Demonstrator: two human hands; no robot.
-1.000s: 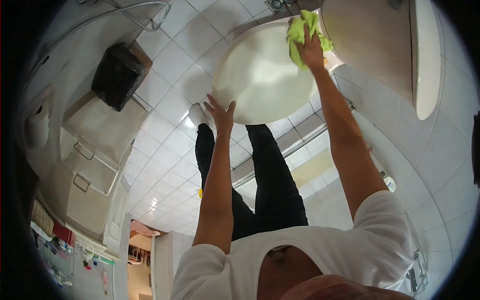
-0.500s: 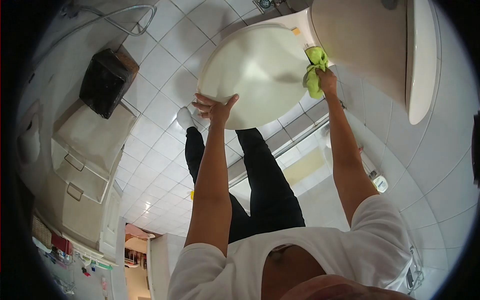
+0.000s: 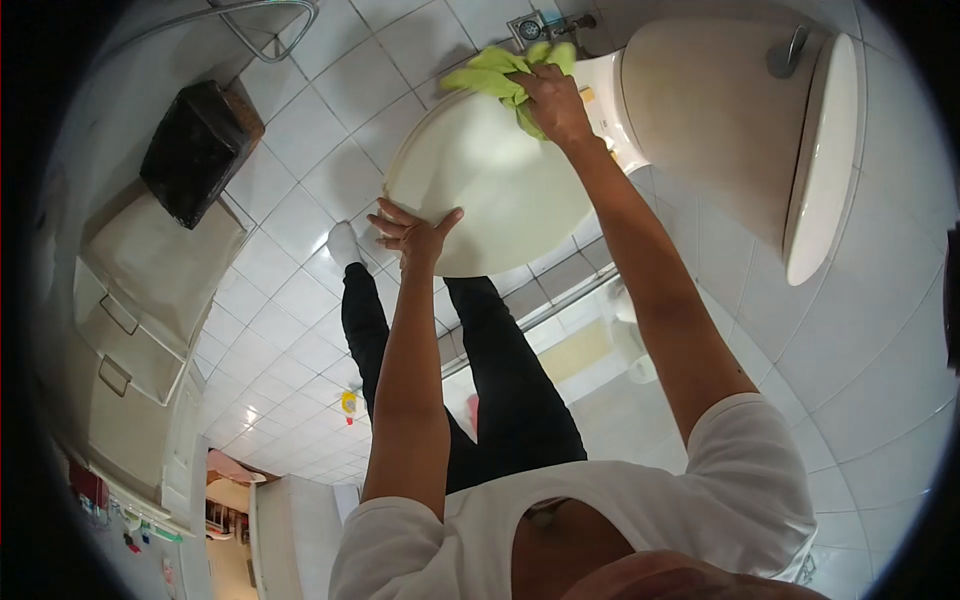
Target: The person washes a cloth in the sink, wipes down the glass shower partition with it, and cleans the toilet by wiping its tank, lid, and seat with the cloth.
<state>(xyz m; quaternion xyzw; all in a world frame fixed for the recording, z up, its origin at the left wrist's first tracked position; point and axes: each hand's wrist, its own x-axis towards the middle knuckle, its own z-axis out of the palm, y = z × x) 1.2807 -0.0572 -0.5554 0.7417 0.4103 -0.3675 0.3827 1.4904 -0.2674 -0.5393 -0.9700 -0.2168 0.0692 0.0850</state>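
Observation:
A closed, pale toilet lid [image 3: 500, 200] fills the middle of the view. My left hand [image 3: 415, 238] rests on its near left edge, thumb and fingers spread apart. At the lid's far edge, close to the hinge side, my right hand [image 3: 556, 103] grips a lime-green cloth [image 3: 490, 78]. Part of the cloth hangs over the rim and part lies against the lid. To the right of the lid stands the toilet tank [image 3: 705, 120], with a metal flush lever [image 3: 789, 52].
A black bin-like box [image 3: 190, 155] stands on the left beside a white drawer cabinet [image 3: 130, 320]. White tiles [image 3: 290, 240] cover the floor. A shower hose [image 3: 300, 30] and a floor drain [image 3: 530, 30] are at the top. The bathtub [image 3: 610, 400] lies beyond my legs.
My right hand has carried the green cloth from the lid's right hinge side to its far edge. My left hand stays on the near left edge. The view has shifted slightly.

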